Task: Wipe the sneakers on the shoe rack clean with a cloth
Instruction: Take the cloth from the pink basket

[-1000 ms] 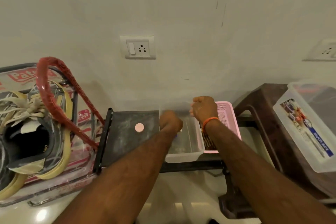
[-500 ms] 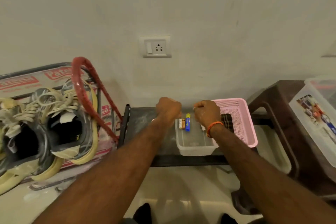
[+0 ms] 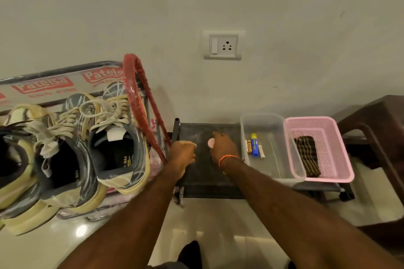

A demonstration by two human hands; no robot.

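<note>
Head view. Sneakers (image 3: 113,137): three visible, grey with yellowed soles and cream laces; the leftmost is cut off by the frame edge. They stand on the shoe rack (image 3: 140,85), plastic-wrapped, at left. Cloth (image 3: 306,155): one, dark checked, folded in the pink basket (image 3: 341,172). Clear tub (image 3: 273,172): one, with four small items too small to identify. Left hand (image 3: 182,152): fingers curled into a fist; contents hidden. Right hand (image 3: 224,145): fingers curled beside a pink disc (image 3: 211,142) on the black shelf (image 3: 196,172); grip unclear.
</note>
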